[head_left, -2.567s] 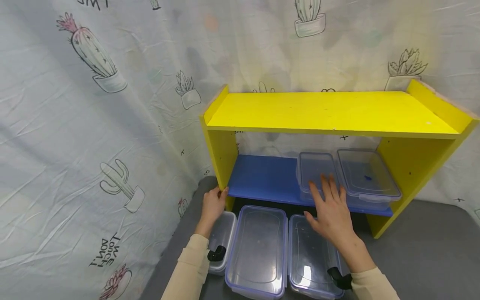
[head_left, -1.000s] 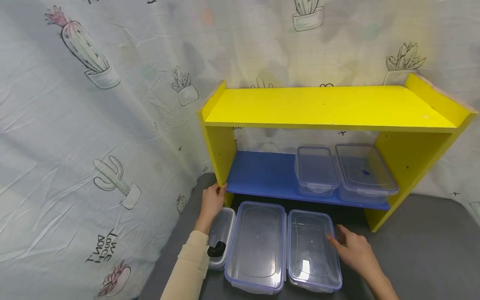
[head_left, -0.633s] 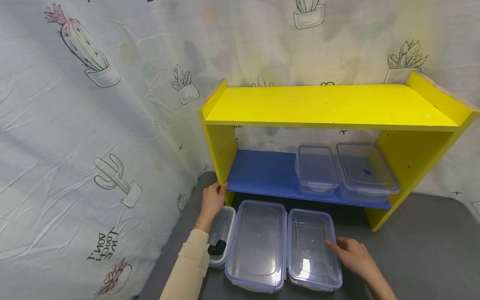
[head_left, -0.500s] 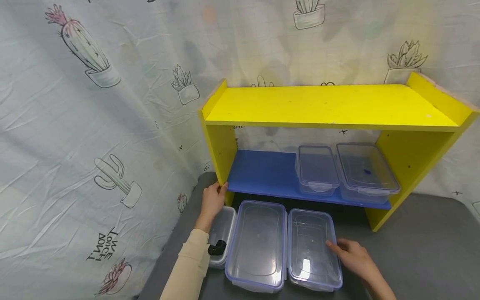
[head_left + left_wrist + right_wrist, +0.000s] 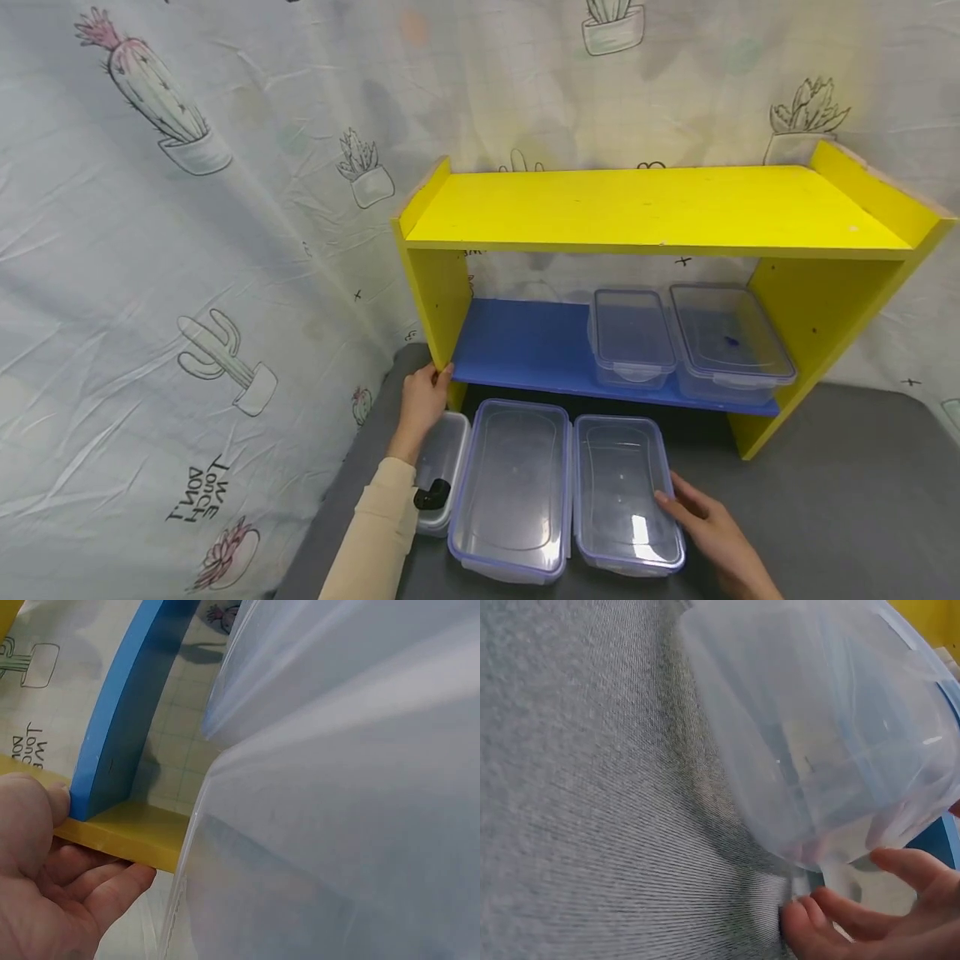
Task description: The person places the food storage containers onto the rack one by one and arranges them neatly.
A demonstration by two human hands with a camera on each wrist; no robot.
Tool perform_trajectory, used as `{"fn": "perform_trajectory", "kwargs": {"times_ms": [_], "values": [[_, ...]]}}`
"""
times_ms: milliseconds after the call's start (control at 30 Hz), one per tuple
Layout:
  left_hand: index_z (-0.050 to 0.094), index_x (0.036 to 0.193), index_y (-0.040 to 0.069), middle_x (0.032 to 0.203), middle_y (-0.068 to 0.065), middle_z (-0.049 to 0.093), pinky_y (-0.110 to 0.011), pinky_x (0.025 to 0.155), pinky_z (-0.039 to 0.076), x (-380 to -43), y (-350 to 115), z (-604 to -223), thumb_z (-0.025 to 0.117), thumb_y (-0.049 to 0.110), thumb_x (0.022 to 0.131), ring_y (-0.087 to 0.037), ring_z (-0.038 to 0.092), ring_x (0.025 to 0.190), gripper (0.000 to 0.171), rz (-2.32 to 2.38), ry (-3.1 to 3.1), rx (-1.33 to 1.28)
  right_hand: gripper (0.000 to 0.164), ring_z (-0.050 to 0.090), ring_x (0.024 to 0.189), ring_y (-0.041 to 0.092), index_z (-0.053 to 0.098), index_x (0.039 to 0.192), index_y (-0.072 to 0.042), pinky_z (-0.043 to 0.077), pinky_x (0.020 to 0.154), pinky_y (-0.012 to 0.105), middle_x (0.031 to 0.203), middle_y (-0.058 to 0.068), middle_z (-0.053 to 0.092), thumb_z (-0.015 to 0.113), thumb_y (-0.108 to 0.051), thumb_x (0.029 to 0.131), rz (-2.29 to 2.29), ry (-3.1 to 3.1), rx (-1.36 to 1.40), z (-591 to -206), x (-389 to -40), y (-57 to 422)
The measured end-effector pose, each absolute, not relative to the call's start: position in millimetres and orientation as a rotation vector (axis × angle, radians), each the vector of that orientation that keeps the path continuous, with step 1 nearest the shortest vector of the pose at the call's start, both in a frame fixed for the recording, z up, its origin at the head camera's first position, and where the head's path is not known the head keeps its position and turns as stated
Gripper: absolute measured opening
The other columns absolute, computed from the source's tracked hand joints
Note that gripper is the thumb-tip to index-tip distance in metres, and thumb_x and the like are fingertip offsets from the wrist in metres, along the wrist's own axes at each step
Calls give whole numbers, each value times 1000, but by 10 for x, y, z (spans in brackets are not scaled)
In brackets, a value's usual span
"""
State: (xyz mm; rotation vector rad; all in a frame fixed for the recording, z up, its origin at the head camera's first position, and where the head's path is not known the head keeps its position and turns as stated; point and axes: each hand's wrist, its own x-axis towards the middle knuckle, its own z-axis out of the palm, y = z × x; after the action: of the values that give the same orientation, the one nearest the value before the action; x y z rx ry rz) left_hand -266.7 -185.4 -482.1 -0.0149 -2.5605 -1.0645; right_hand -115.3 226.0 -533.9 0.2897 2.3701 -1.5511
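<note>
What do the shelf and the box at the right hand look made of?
Shelf: probably wood or board, painted yellow and blue; its side tops show bare tan edges. Box: likely glossy plastic; see-through, with a bright highlight on its lid.

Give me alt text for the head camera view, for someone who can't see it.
A person's left hand grips the left side of a yellow shelf unit while the right hand holds the right edge of a clear lidded box. Two more boxes lie to its left; two others stand on the blue shelf.
</note>
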Motion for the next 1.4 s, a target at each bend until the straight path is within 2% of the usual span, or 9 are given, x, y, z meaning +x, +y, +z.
{"fn": "perform_trajectory", "kwargs": {"times_ms": [100, 200, 400, 467, 567, 633, 700, 1000, 1400], "values": [[59, 76, 7, 57, -4, 51, -27, 46, 36, -2660, -1872, -4820, 56, 29, 99, -15, 44, 48, 32, -1078, -2561, 4, 78, 40, 135, 33, 20, 155, -9, 48, 82, 22, 155, 24, 29, 59, -42, 96, -1648, 2246, 277, -5349, -1144, 2260], [60, 77, 7, 58, -5, 52, -27, 46, 37, -2656, -1884, -4817, 56, 29, 99, -15, 45, 48, 31, -1086, -2557, 7, 78, 41, 133, 31, 10, 157, -14, 53, 84, 37, 159, 26, 14, 57, -34, 97, -1782, 2074, 211, -5364, -1131, 2284], [60, 78, 7, 58, -5, 53, -26, 46, 36, -2656, -1892, -4823, 56, 29, 99, -15, 45, 48, 31, -1081, -2564, 3, 78, 45, 115, -13, -7, 156, -24, 50, 93, 48, 161, 17, -16, 49, -20, 102, -1920, 1795, -9, -5438, -1101, 2375], [60, 78, 7, 58, -5, 53, -26, 46, 36, -2654, -1890, -4826, 56, 29, 99, -15, 45, 48, 31, -1079, -2566, 7, 78, 44, 109, -20, -9, 155, -25, 49, 93, 47, 160, 15, -19, 47, -18, 102, -1949, 1762, -63, -5464, -1093, 2398], [61, 78, 6, 58, -5, 53, -26, 46, 36, -2653, -1888, -4834, 57, 29, 99, -14, 45, 48, 31, -1067, -2566, 4, 75, 48, 111, -16, -6, 156, -27, 50, 90, 45, 161, -17, 5, 46, -15, 103, -1997, 1772, -88, -5494, -1081, 2424], [61, 79, 5, 58, -6, 54, -26, 46, 36, -2652, -1886, -4837, 57, 28, 99, -14, 45, 48, 31, -1068, -2567, -2, 73, 52, 112, -11, -2, 156, -27, 52, 87, 45, 147, -35, 26, 45, -14, 103, -2022, 1785, -98, -5504, -1073, 2440], [61, 79, 5, 58, -6, 54, -26, 46, 36, -2650, -1884, -4839, 57, 28, 99, -14, 45, 48, 30, -1065, -2569, -7, 71, 55, 111, -7, 0, 156, -27, 54, 84, 44, 126, -46, 38, 45, -14, 103, -2037, 1787, -95, -5507, -1068, 2453], [60, 78, 6, 58, -5, 51, -26, 46, 34, -2660, -1877, -4810, 57, 27, 99, -15, 43, 47, 30, -1063, -2562, -45, 67, 56, 111, -6, 8, 156, -22, 55, 80, 43, 124, -39, 48, 43, -8, 102, -2116, 1815, -136, -5467, -1007, 2464], [60, 78, 4, 56, -4, 47, -25, 45, 32, -2652, -1879, -4813, 57, 25, 99, -14, 40, 46, 29, -1078, -2551, -51, 67, 58, 118, 7, 8, 157, -21, 56, 86, 37, 141, -23, 48, 31, 7, 100, -2249, 1621, -527, -5422, -997, 2480]]}}
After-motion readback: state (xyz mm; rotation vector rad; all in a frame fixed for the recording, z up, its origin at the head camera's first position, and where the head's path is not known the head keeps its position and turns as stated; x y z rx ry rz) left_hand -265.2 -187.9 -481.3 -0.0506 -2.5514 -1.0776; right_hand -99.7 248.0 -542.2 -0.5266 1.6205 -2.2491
